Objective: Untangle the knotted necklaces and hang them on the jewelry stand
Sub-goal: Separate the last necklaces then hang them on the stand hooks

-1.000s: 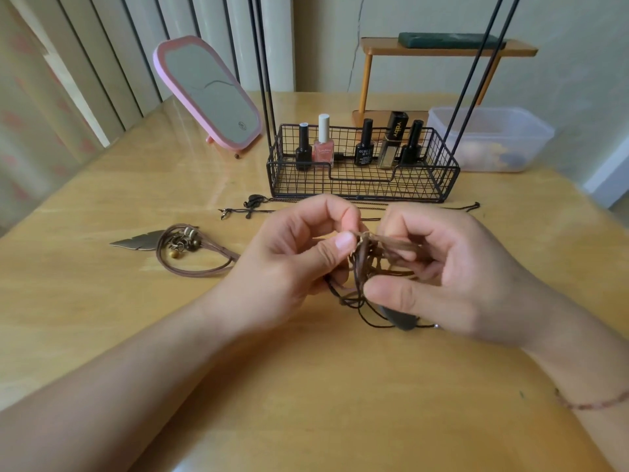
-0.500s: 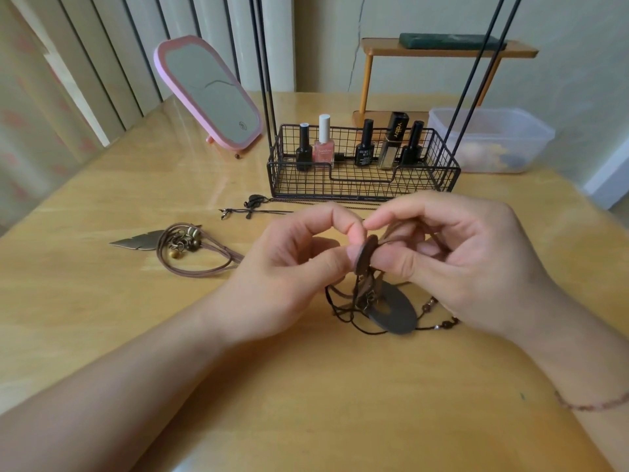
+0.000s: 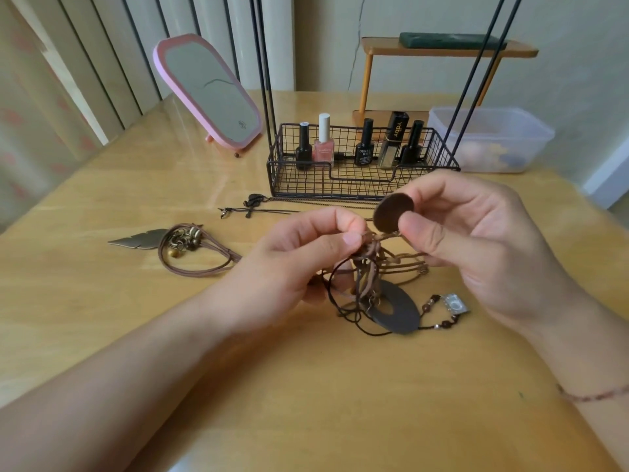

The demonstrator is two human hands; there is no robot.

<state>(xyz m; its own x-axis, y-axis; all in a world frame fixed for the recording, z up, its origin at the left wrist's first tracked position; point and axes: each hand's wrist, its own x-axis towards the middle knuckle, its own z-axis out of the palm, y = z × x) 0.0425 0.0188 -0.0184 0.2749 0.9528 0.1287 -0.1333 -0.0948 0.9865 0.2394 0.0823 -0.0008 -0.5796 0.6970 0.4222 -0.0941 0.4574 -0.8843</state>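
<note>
- Tangle of cords [image 3: 371, 267] is held just above the bench [image 3: 306, 386], between both hands; the dark oval pendant [image 3: 398, 311] and small silver charm [image 3: 454, 304] appear to rest on the bench below.
- Handling, judged: cords light, soft and limp, no shape held; thin ones likely to tighten if pulled. Best taken at the knot and at rigid pendants, not mid-cord.
- Left hand [image 3: 299, 264]: closed in a pinch, thumb and forefinger on the knot.
- Right hand [image 3: 476, 240]: closed in a pinch on the round brown disc [image 3: 393, 212], lifted up from the knot.
- Feather necklace [image 3: 177, 247] lies apart on the bench, left.
- Jewelry stand [image 3: 360, 172]: no necklace seen hung on its rods.
</note>
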